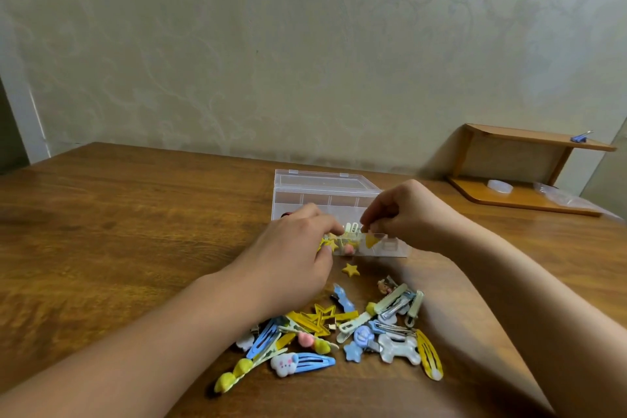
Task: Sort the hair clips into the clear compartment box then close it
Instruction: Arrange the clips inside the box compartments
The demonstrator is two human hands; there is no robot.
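Sorting: two bare hands work over a clear box [324,195] on a wooden counter [135,214], lid open and tipped back.
Left hand: the left hand [291,248] sits at the box's near left corner, fingers [330,226] pinched together over a front compartment; a yellow clip shows under them, but whether they grip it I cannot tell.
Right hand: the right hand [407,214] hovers over the box's near right side, fingers curled tight on a small pale clip [353,227] standing upright in the front row.
In the box: a few yellow and pink pieces lie in the front compartments; the back row looks bare.
Loose star: a yellow star [350,269] lies just in front of the box.
Pile: the unsorted hair clips [339,332] lie heaped well in front of the box, between the forearms, in blue, yellow, white and mint.
Handling: the clips look light, stiff and smooth, likely slippery metal with small glued charms; best pinched along the flat bar, not the charm.
Box handling: thin, light plastic that probably slides when pushed, so steady one wall while dropping pieces in.
Progress: most clips remain outside, by my judgement.
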